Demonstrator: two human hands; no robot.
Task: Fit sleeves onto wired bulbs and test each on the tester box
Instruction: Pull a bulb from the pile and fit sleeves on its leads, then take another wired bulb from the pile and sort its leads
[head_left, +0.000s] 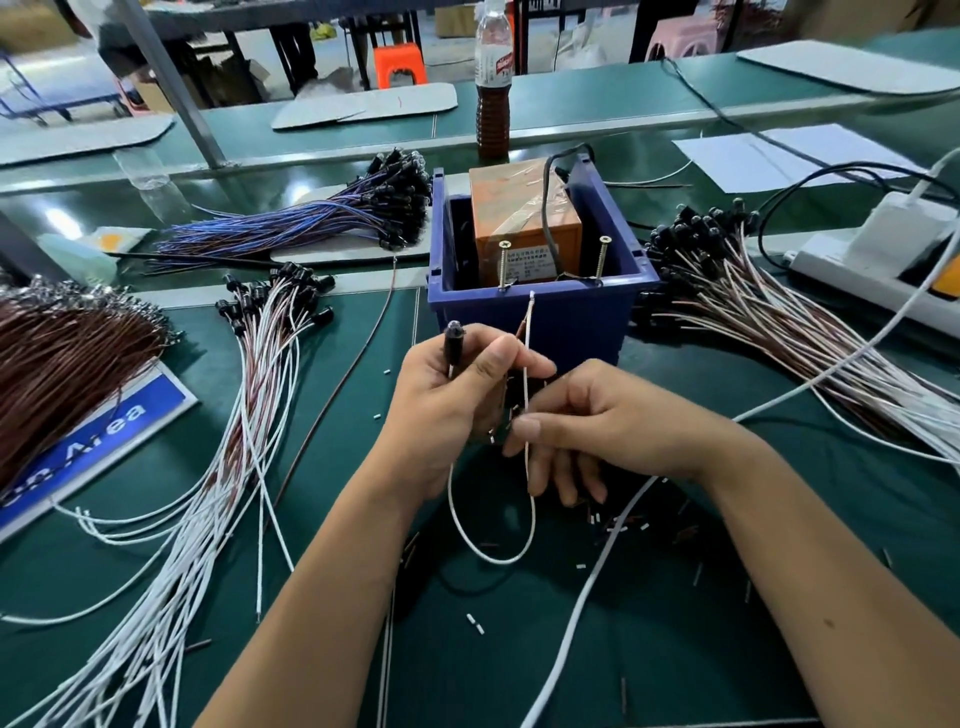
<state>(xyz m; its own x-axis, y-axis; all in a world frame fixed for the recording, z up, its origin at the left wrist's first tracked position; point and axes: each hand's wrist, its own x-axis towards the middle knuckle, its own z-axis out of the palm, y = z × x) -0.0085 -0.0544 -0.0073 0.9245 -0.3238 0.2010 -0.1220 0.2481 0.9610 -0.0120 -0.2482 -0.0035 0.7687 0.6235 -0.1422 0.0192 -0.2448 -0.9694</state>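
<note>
Both hands work just in front of the blue tester box (540, 306), near the middle of the green tabletop (779, 597). The left hand (447, 410) has its fingers clenched round a black-sleeved bulb (453, 338). The right hand (582, 426) pinches that bulb's white wire (527, 364), whose slack loops below.

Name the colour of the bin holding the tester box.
Dark blue bin, in the head view; the tester box inside is orange.
</note>
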